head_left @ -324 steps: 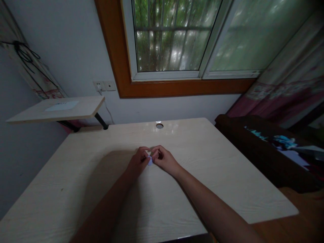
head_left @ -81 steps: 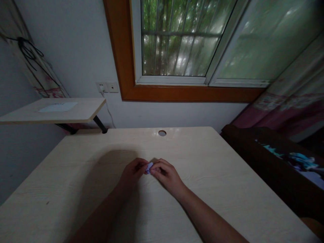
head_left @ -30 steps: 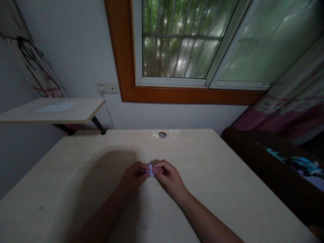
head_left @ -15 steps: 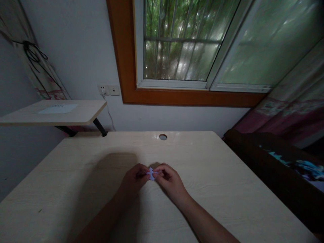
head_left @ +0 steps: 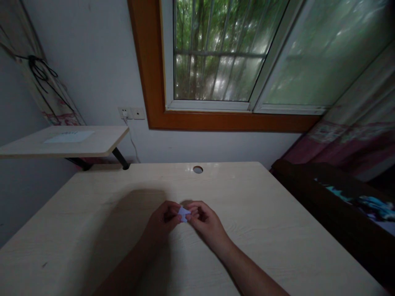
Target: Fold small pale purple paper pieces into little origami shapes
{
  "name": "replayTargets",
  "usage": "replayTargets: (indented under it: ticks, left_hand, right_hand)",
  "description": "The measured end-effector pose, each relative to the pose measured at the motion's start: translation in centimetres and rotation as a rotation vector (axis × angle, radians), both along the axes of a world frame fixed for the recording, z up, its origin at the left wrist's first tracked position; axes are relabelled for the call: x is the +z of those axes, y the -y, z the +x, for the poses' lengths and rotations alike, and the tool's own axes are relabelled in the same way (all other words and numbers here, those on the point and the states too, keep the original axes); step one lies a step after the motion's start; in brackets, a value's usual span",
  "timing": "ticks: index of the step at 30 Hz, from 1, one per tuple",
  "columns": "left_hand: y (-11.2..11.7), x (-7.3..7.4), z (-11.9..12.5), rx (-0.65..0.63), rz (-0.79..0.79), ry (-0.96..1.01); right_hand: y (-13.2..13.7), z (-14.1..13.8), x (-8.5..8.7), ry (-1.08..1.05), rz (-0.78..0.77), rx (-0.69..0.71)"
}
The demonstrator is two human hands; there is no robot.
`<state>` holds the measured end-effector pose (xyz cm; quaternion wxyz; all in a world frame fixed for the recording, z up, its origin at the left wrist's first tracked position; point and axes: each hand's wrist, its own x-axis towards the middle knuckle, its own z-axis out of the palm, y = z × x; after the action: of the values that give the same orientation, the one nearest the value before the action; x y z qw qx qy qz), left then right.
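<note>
A tiny pale lilac piece of folded paper [head_left: 184,213] sits between my two hands, just above the light wooden desk [head_left: 277,230]. My left hand [head_left: 162,222] pinches its left side with thumb and fingertips closed. My right hand [head_left: 205,222] pinches its right side the same way, fingers curled in. The two hands touch at the fingertips near the middle of the desk. Most of the paper is hidden by my fingers.
A round cable hole [head_left: 198,169] lies at the desk's far edge. A raised side shelf [head_left: 101,142] with a white sheet [head_left: 69,136] stands at the left. A dark wooden bed frame [head_left: 324,201] runs along the right. Window and wall socket [head_left: 131,113] are behind.
My hands have stayed together on the paper, with small shifts of the fingers. The camera has tilted slightly, so hands and desk sit a little lower in the view.
</note>
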<state>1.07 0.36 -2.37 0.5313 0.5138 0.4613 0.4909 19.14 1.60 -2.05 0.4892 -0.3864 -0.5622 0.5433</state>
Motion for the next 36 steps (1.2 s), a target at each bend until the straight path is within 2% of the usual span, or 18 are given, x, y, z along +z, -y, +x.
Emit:
replayTargets:
  ticks: [13,16,22,31,36]
  left_hand:
    - [0.07,0.16,0.16,-0.056,0.013,-0.082]
    - [0.14,0.36,0.24,-0.017,0.021,-0.063]
    - [0.04,0.17,0.32,-0.026,0.021,-0.085]
    - [0.07,0.55,0.24,-0.053,0.008,-0.203]
    - [0.02,0.25,0.06,-0.087,0.013,-0.317]
  right_hand:
    - [-0.09,0.11,0.01,-0.036,-0.030,0.010]
    - [-0.07,0.10,-0.01,-0.031,-0.022,0.011]
    - [-0.10,0.10,-0.16,-0.015,-0.011,0.032]
    - [-0.25,0.21,-0.52,-0.013,0.015,0.041]
    - [-0.24,0.27,-0.43,0.001,0.021,0.035]
